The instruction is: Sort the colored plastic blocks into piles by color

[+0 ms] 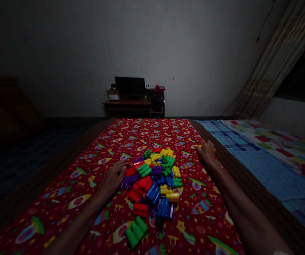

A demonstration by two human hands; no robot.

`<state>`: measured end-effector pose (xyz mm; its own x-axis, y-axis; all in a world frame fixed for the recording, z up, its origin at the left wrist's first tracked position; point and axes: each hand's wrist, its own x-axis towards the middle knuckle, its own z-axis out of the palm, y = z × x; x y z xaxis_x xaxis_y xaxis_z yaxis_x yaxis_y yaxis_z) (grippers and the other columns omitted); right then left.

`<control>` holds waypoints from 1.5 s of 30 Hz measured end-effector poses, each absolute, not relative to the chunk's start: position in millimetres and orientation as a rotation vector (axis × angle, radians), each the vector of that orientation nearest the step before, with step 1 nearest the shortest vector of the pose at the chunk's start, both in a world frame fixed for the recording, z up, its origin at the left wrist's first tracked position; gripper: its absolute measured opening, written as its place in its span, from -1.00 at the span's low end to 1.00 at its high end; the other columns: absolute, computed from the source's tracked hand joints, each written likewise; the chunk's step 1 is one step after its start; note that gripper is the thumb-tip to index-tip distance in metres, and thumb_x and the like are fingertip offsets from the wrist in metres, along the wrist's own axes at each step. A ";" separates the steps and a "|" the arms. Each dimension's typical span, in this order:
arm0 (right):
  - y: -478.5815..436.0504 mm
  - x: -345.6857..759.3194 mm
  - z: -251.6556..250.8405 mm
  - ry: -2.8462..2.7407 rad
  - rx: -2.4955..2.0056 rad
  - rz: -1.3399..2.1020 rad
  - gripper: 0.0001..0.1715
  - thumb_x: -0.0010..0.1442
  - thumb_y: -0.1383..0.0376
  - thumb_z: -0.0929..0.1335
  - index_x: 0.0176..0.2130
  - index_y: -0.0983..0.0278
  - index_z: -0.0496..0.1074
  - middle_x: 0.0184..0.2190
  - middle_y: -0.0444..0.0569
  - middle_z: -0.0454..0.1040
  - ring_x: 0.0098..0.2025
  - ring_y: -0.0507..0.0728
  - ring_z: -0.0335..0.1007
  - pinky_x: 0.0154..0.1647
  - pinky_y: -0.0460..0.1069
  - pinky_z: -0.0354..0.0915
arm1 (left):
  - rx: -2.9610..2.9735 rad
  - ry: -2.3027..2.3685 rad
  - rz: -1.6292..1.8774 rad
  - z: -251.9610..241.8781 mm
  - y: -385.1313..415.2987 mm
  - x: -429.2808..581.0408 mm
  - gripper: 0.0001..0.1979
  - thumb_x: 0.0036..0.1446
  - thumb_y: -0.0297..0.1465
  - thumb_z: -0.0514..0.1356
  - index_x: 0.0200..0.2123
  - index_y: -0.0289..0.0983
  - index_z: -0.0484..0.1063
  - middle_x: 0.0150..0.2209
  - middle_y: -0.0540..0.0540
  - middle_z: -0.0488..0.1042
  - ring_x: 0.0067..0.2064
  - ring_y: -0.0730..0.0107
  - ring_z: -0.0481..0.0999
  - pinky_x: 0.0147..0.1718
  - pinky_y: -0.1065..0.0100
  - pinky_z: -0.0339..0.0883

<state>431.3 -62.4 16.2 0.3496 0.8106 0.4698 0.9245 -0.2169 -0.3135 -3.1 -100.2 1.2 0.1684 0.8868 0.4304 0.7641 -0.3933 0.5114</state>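
Note:
A heap of plastic building blocks (156, 182) in red, blue, green, yellow and purple lies on a red patterned cloth (70, 184). My left hand (115, 176) rests at the heap's left edge, beside red and purple blocks, its fingers reaching out and the thumb apart; nothing shows in its grasp. Out to the right, away from the heap, my right hand (208, 154) has its fingers closed on a small yellow building block (200, 146), mostly hidden by the fingers. Nearest to me, a green block (136, 232) lies apart from the others.
The cloth covers a long surface with brown borders (221, 156). To the right lies blue checked bedding (248, 156). A desk (128, 103) with a dark monitor (130, 87) stands against the far wall, and a curtain (269, 63) hangs at the right.

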 end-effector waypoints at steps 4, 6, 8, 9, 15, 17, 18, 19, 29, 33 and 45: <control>-62.2 386.4 21.6 -1.876 -1.661 -0.168 -0.52 0.24 0.26 0.21 0.10 0.39 0.35 0.09 0.28 0.37 0.13 0.27 0.27 0.13 0.18 0.19 | 2.248 1.609 1.016 1.9 -101.3 -3.7 -0.55 0.15 -0.18 -0.08 -0.21 -0.26 0.54 -0.03 -0.21 0.52 0.01 0.14 0.48 0.05 0.09 0.34; -60.2 360.9 17.8 -2.047 -1.464 -0.021 -0.52 0.25 0.27 0.21 0.11 0.37 0.34 0.07 0.22 0.40 0.12 0.21 0.30 0.12 0.11 0.22 | 2.249 1.599 1.021 2.6 -102.6 -3.7 -0.55 0.16 -0.18 -0.07 -0.19 -0.25 0.54 -0.03 -0.19 0.52 0.01 0.15 0.48 0.05 0.09 0.34; -58.2 340.3 11.0 -2.158 -1.357 0.094 -0.50 0.22 0.30 0.24 0.13 0.36 0.33 0.09 0.19 0.39 0.14 0.20 0.28 0.14 0.10 0.21 | 2.251 1.596 1.012 3.5 -103.8 -3.8 -0.56 0.17 -0.19 -0.07 -0.18 -0.24 0.54 -0.02 -0.18 0.51 0.02 0.15 0.47 0.05 0.09 0.33; -57.5 333.1 7.7 -2.199 -1.326 0.144 -0.50 0.20 0.33 0.25 0.12 0.35 0.34 0.09 0.18 0.40 0.15 0.20 0.28 0.14 0.10 0.21 | 2.252 1.596 1.001 3.9 -104.3 -4.0 -0.55 0.17 -0.19 -0.07 -0.17 -0.25 0.54 -0.01 -0.19 0.51 0.02 0.15 0.47 0.06 0.10 0.33; -61.3 332.1 7.9 -2.178 -1.338 0.235 -0.63 0.20 0.31 0.29 -0.02 0.36 0.46 -0.11 0.15 0.53 -0.07 0.18 0.44 -0.03 0.04 0.29 | 2.266 1.610 0.947 3.4 -103.5 -5.8 -0.53 0.17 -0.19 -0.07 -0.16 -0.29 0.55 0.00 -0.23 0.49 0.04 0.13 0.46 0.06 0.11 0.32; -64.0 340.6 13.8 -2.100 -1.422 0.212 -0.65 0.18 0.26 0.32 -0.07 0.36 0.48 -0.18 0.13 0.55 -0.14 0.17 0.45 -0.12 0.01 0.30 | 2.274 1.603 0.951 3.0 -103.5 -6.3 -0.54 0.17 -0.19 -0.07 -0.15 -0.28 0.55 0.00 -0.21 0.50 0.04 0.13 0.46 0.05 0.11 0.33; -65.1 345.3 16.9 -2.059 -1.470 0.210 -0.68 0.18 0.26 0.33 -0.10 0.36 0.49 -0.22 0.10 0.56 -0.19 0.15 0.46 -0.17 -0.02 0.30 | 2.277 1.595 0.954 3.1 -103.7 -6.3 -0.54 0.18 -0.19 -0.07 -0.15 -0.27 0.55 0.00 -0.21 0.49 0.03 0.14 0.46 0.04 0.11 0.34; -65.9 350.1 19.9 -2.020 -1.517 0.214 -0.71 0.17 0.27 0.32 -0.13 0.35 0.50 -0.26 0.07 0.56 -0.23 0.13 0.46 -0.22 -0.04 0.29 | 2.280 1.588 0.956 3.2 -104.1 -6.3 -0.54 0.18 -0.19 -0.07 -0.14 -0.27 0.54 0.01 -0.21 0.49 0.03 0.14 0.46 0.04 0.11 0.35; -67.3 394.6 31.8 -1.798 -1.965 -0.015 -0.71 0.20 0.24 0.26 -0.19 0.33 0.48 -0.30 0.07 0.54 -0.28 0.12 0.42 -0.32 -0.07 0.19 | 2.296 1.594 0.935 3.0 -102.7 -6.1 -0.54 0.19 -0.20 -0.08 -0.15 -0.28 0.55 0.02 -0.21 0.48 0.05 0.14 0.45 0.04 0.12 0.35; -70.7 411.1 32.9 -1.633 -2.188 -0.186 -0.69 0.23 0.27 0.22 -0.19 0.35 0.48 -0.21 0.18 0.52 -0.23 0.18 0.43 -0.29 -0.03 0.18 | 2.314 1.584 0.940 3.8 -103.2 -6.0 -0.55 0.19 -0.21 -0.07 -0.16 -0.27 0.55 0.02 -0.21 0.48 0.04 0.14 0.46 0.03 0.11 0.36; -56.2 331.5 18.4 -2.214 -1.166 0.326 -0.47 0.17 0.37 0.23 0.13 0.27 0.35 0.11 0.14 0.38 0.13 0.22 0.28 0.12 0.14 0.19 | 2.312 1.575 0.950 4.0 -104.3 -5.2 -0.54 0.19 -0.21 -0.08 -0.17 -0.29 0.55 0.02 -0.23 0.47 0.04 0.13 0.46 0.04 0.08 0.35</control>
<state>331.5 -56.2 18.4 -0.4276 0.8108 0.3998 0.6609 0.5821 -0.4737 -5.2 -104.3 4.0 0.2313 0.8871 0.3995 0.7674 -0.4187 0.4856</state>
